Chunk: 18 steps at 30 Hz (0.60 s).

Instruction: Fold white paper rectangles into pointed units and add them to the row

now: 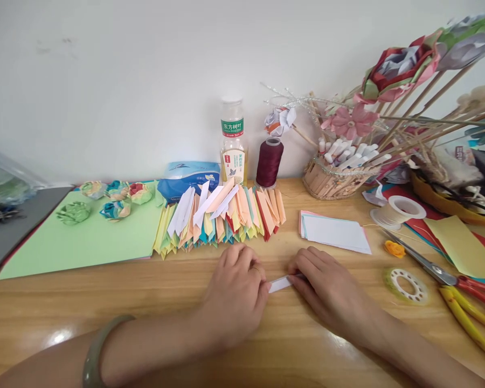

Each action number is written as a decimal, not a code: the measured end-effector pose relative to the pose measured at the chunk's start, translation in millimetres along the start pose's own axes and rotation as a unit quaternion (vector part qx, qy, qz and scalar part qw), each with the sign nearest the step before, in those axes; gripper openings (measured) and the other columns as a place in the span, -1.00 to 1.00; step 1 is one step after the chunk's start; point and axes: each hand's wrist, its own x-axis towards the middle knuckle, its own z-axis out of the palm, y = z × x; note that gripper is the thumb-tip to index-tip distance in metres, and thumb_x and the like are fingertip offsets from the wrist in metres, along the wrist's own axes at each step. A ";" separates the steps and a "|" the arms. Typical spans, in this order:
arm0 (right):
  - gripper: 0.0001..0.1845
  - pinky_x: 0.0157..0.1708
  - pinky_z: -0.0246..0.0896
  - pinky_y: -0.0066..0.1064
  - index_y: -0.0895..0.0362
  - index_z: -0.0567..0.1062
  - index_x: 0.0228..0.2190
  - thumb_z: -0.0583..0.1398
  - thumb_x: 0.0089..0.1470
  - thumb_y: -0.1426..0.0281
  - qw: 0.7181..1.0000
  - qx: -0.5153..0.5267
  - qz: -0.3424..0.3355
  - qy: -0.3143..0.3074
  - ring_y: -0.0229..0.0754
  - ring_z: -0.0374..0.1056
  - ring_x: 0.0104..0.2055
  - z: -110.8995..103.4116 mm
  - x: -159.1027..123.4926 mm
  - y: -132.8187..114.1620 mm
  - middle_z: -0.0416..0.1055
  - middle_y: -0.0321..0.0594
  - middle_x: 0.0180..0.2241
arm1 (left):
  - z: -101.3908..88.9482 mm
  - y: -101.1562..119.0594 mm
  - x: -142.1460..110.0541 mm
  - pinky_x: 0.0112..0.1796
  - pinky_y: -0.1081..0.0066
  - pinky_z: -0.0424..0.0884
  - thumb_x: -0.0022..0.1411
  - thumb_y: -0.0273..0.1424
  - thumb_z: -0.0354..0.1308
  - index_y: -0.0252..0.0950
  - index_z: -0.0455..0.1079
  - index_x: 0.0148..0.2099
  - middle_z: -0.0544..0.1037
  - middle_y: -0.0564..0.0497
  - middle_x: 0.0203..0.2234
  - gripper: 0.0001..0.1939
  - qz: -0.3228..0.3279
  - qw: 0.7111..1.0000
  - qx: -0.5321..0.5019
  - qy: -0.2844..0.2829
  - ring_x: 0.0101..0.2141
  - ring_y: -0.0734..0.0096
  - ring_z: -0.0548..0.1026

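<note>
Between my two hands lies a narrow folded strip of white paper point(280, 284) on the wooden table. My left hand point(242, 288) is closed on its left end, the fingers curled over it. At the right end, my right hand point(327, 285) pinches the strip with thumb and fingers. Just beyond my left hand stands a long row of folded paper pieces point(242, 210) in white, peach, yellow, red and blue. A stack of cut paper rectangles point(335, 233), white on top, rests beyond my right hand.
Scissors point(432, 267), a tape roll point(406, 285), yellow-handled pliers point(469, 318) and a thread spool point(400, 211) lie at the right. A pen basket point(333, 175), maroon thread cone point(270, 164), bottle point(233, 143) and tissue pack point(189, 180) stand behind. Paper flowers point(115, 210) sit on green sheets point(92, 242).
</note>
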 end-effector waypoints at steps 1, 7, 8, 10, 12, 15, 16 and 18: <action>-0.84 -0.39 0.10 -0.30 0.14 0.30 -0.41 -0.01 0.19 0.46 1.000 0.001 0.006 -0.003 -0.13 0.18 -0.39 0.1 0.4 -0.4 0.29 -0.19 -0.43 | 1.3 0.2 0.3 -0.13 0.09 0.27 0.25 -0.44 -0.01 -0.37 0.37 -0.34 0.34 -0.11 -0.30 -0.83 0.010 0.999 0.034 0.003 -0.16 0.14 0.22; -0.85 -0.40 0.09 -0.30 0.12 0.29 -0.44 0.01 0.17 0.45 0.999 0.006 0.033 -0.009 -0.13 0.19 -0.39 -2.2 1.4 -3.0 0.29 -0.20 -0.43 | 8.8 -1.5 0.0 -0.03 0.00 0.19 0.21 -0.40 0.06 -0.42 0.37 -0.28 0.35 -0.16 -0.29 -0.84 0.067 0.980 0.178 0.064 -0.11 0.07 0.22; -0.86 -0.40 0.09 -0.31 0.12 0.29 -0.44 0.02 0.17 0.45 0.999 0.011 0.037 -0.008 -0.13 0.19 -0.38 -2.5 1.3 -2.7 0.29 -0.20 -0.43 | 9.2 -2.3 -0.4 -0.03 0.00 0.19 0.21 -0.40 0.07 -0.42 0.36 -0.29 0.35 -0.15 -0.28 -0.85 0.065 0.980 0.179 0.064 -0.11 0.06 0.22; -0.86 -0.39 0.10 -0.31 0.12 0.29 -0.45 0.04 0.16 0.45 0.998 0.030 0.045 -0.008 -0.14 0.20 -0.38 -3.3 0.9 -1.1 0.29 -0.20 -0.42 | 9.1 -4.0 -1.4 -0.05 0.01 0.20 0.19 -0.43 0.09 -0.40 0.34 -0.30 0.35 -0.15 -0.28 -0.89 0.063 0.981 0.174 0.056 -0.13 0.06 0.23; -0.87 -0.38 0.12 -0.31 0.12 0.30 -0.45 0.05 0.15 0.46 0.997 0.057 0.052 -0.010 -0.14 0.21 -0.36 -4.8 0.3 1.9 0.28 -0.20 -0.42 | 8.4 -5.3 -2.3 -0.06 0.03 0.21 0.18 -0.48 0.10 -0.39 0.33 -0.31 0.34 -0.13 -0.29 -0.94 0.070 0.983 0.167 0.042 -0.15 0.08 0.23; -0.86 -0.35 0.17 -0.33 0.12 0.32 -0.43 0.03 0.16 0.49 0.994 0.088 0.061 -0.014 -0.18 0.23 -0.35 -8.8 -0.4 7.6 0.28 -0.20 -0.39 | 7.3 -6.5 -3.1 -0.08 0.06 0.22 0.19 -0.51 0.08 -0.38 0.31 -0.31 0.32 -0.11 -0.31 -0.98 0.079 0.984 0.159 0.023 -0.17 0.11 0.23; -0.85 -0.35 0.19 -0.34 0.12 0.33 -0.43 0.02 0.16 0.49 0.994 0.095 0.062 -0.012 -0.19 0.24 -0.34 -10.3 -0.5 9.6 0.27 -0.20 -0.37 | 7.3 -6.9 -3.3 -0.09 0.06 0.23 0.20 -0.51 0.07 -0.38 0.31 -0.30 0.32 -0.11 -0.31 -0.98 0.080 0.984 0.156 0.019 -0.17 0.11 0.22; -0.83 -0.34 0.22 -0.36 0.12 0.35 -0.42 0.01 0.17 0.50 0.992 0.109 0.056 -0.011 -0.22 0.25 -0.34 -12.7 -0.9 13.2 0.26 -0.20 -0.35 | 7.7 -7.8 -3.7 -0.09 0.07 0.23 0.21 -0.51 0.05 -0.39 0.30 -0.29 0.31 -0.11 -0.30 -0.97 0.083 0.985 0.149 0.016 -0.17 0.12 0.22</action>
